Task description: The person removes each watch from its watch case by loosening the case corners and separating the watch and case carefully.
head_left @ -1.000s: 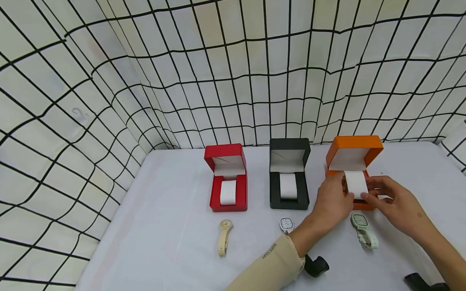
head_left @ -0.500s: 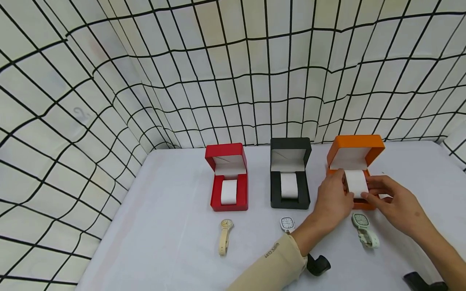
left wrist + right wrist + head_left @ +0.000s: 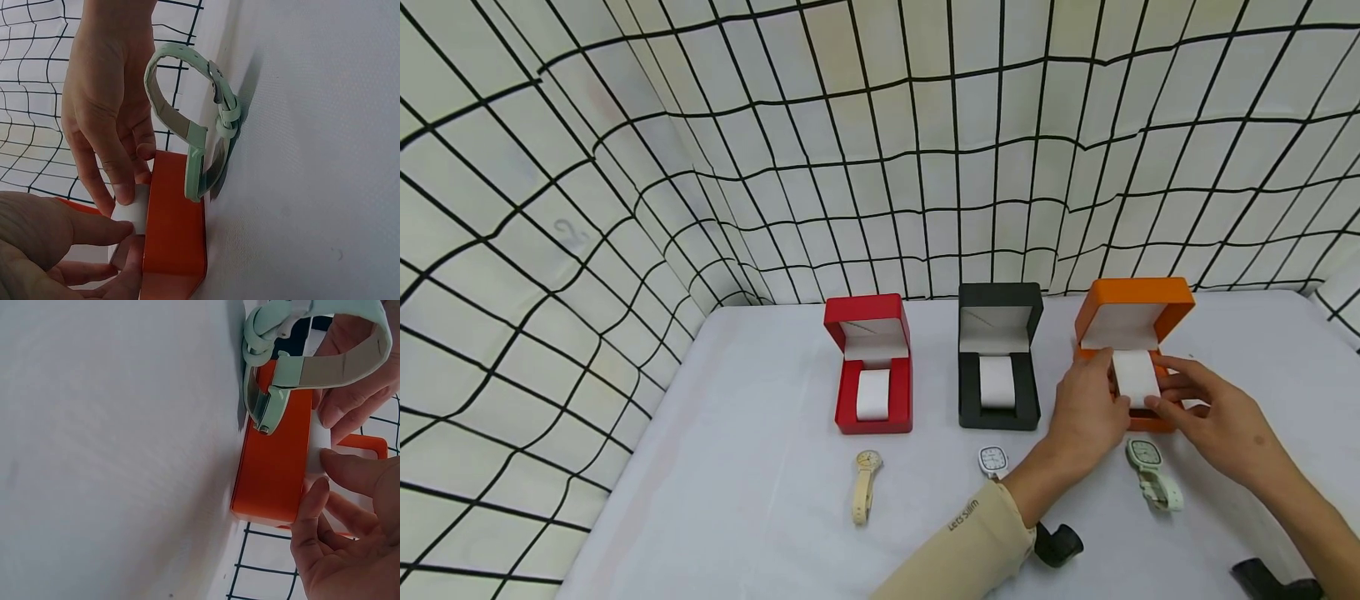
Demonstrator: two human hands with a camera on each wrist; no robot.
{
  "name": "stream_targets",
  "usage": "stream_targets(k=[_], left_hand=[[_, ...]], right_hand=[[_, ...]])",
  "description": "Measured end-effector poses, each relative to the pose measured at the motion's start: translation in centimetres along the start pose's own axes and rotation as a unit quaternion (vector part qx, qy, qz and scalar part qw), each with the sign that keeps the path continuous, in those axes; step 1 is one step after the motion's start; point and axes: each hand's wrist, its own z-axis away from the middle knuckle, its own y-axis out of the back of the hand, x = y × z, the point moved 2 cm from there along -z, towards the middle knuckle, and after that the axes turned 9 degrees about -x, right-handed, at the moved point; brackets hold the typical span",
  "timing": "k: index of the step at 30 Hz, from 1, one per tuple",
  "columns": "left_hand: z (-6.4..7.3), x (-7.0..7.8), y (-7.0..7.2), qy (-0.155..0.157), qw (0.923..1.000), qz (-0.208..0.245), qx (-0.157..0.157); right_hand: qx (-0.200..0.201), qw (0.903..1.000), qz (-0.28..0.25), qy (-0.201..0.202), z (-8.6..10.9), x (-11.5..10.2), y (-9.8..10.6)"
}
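Observation:
At the right of the head view, my left hand (image 3: 1086, 408) and right hand (image 3: 1217, 417) pinch opposite sides of a white watch cushion (image 3: 1135, 377). It sits at the opening of the orange watch box (image 3: 1138, 287), whose lid stands up. Both wrist views show part of the cushion (image 3: 139, 203) protruding above the orange box (image 3: 275, 469); how deep it sits is hidden. A pale green wristwatch (image 3: 1145, 454), its strap buckled into a loop, lies in front of that box. Partly behind my left forearm is a white wristwatch (image 3: 992, 459).
A black watch box (image 3: 962, 400) and a red watch box (image 3: 846, 408) stand with lids up, each holding a white cushion. In front of the red one lies a cream wristwatch (image 3: 865, 487). Black wire mesh (image 3: 955, 175) borders the white table (image 3: 737, 450) at back and left.
Both hands keep their hold on the cushion almost unmoved. The whole head view has shifted slightly.

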Motion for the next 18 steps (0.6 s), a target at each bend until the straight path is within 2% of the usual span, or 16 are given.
stream_targets(k=[7, 14, 18], left_hand=[[0.09, -0.03, 0.22, -0.002, 0.9997, -0.024, 0.007], [0.12, -0.05, 0.42, 0.0, 0.9997, -0.022, 0.001], [0.07, -0.04, 0.33, 0.014, 0.9996, -0.026, -0.001]], right_hand=[[-0.005, 1.0, 0.005, 0.002, -0.13, 0.04, -0.06], [-0.006, 0.9999, -0.004, 0.01, -0.16, 0.11, -0.16], [-0.003, 0.9998, -0.01, 0.015, -0.1, 0.15, -0.14]])
